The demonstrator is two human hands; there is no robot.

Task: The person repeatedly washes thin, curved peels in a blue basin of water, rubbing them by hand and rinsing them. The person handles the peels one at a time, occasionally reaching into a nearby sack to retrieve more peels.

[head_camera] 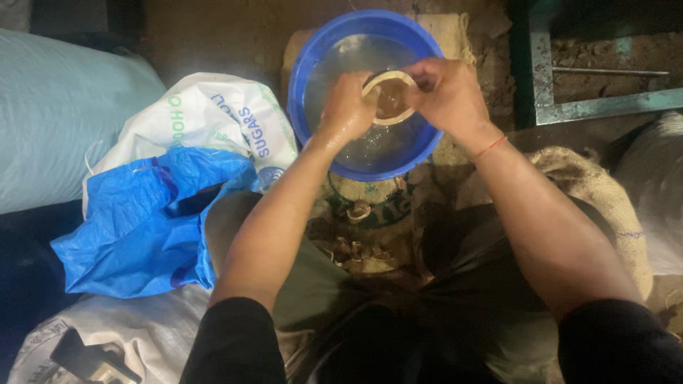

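Black sleeves, red wrist thread (489,148)

Dim, warm light falls from above onto the middle of the view, glinting off the water in the blue basin (313,78) and the wet hands, while the corners sink into near-black shadow and the whole picture looks soft and grainy
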